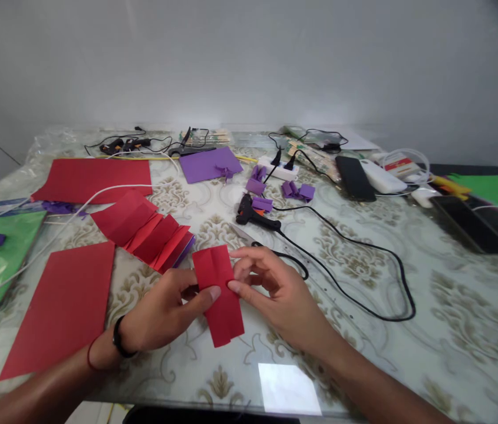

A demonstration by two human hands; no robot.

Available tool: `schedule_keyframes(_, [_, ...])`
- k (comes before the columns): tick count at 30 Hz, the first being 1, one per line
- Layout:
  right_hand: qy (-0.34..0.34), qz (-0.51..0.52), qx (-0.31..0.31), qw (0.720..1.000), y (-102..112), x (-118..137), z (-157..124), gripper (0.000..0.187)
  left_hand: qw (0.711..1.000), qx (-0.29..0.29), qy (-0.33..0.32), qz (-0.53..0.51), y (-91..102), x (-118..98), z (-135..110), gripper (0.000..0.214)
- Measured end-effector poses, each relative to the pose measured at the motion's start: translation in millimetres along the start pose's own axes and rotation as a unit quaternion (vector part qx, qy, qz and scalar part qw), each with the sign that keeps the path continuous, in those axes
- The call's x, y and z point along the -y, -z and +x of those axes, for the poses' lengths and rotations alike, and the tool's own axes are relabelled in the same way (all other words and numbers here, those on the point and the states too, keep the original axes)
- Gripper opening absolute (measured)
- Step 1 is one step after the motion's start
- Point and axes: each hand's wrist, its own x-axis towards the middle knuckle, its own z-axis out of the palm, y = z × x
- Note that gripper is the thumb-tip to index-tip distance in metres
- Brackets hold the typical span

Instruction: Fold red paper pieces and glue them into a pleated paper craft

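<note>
Here, the pleated red paper strip (220, 297) sits just in front of the black glue gun (255, 215), on the person's side. The left hand (164, 315) pinches its left edge and the right hand (275, 294) closes on its right edge. It looks light, thin and limp, quick to crease or tear, so the folded edges seem the safest hold. The fingers beneath the paper are hidden. The right hand half covers the scissors (243, 234) nearer the glue gun.
</note>
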Motion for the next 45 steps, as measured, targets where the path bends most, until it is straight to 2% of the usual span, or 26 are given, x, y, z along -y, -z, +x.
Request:
schedule_keyframes(3, [0.003,0.012,-0.006,1.000,1,1,0,0.034,0.997,-0.025,0.018,-0.065,2.1,3,0,0.023])
schedule_keyframes(6, [-0.005,0.029,0.003,1.000,1,3,1,0.034,0.995,-0.086,0.015,-0.054,3.0,6,0,0.022])
schedule_keyframes(10, [-0.028,0.029,0.006,0.999,2,5,2,0.019,0.995,-0.092,0.004,-0.037,-0.3,6,-1,0.023])
schedule_keyframes(12, [-0.034,0.037,0.003,0.999,2,4,2,0.016,0.992,-0.103,0.000,-0.067,-2.7,6,-1,0.013])
schedule_keyframes(13, [-0.033,0.045,0.000,0.998,2,3,2,0.017,0.990,-0.111,-0.003,-0.089,-3.9,6,-1,0.015])
schedule_keyframes(16, [-0.014,0.064,-0.022,0.998,1,-1,0,0.020,0.980,-0.142,-0.032,-0.139,-6.1,11,-2,0.032])
schedule_keyframes(19, [0.007,0.025,-0.034,0.999,2,-4,-2,0.016,0.977,-0.175,-0.074,-0.097,-6.1,13,-2,0.023])
schedule_keyframes(22, [0.006,-0.027,-0.026,0.999,2,-3,-2,0.012,0.982,-0.166,-0.081,-0.028,-4.0,11,-2,0.014])
schedule_keyframes(25, [-0.010,-0.016,-0.012,1.000,2,-1,-1,0.017,0.984,-0.159,-0.080,0.002,-1.9,6,-2,0.024])
schedule_keyframes(28, [-0.012,-0.002,-0.010,1.000,2,-1,1,0.022,0.978,-0.178,-0.105,0.033,-1.4,5,-3,0.029])
schedule_keyframes(38, [0.083,-0.061,-0.046,0.994,1,0,4,0.007,0.939,-0.218,-0.221,0.149,1.6,7,0,0.012])
schedule_keyframes(41, [0.097,-0.072,-0.048,0.992,1,1,3,0.004,0.949,-0.200,-0.207,0.125,1.9,5,0,0.009])
schedule_keyframes(45, [0.075,-0.063,-0.024,0.995,0,4,2,0.003,0.982,-0.138,-0.129,0.032,-0.7,4,-2,0.008])
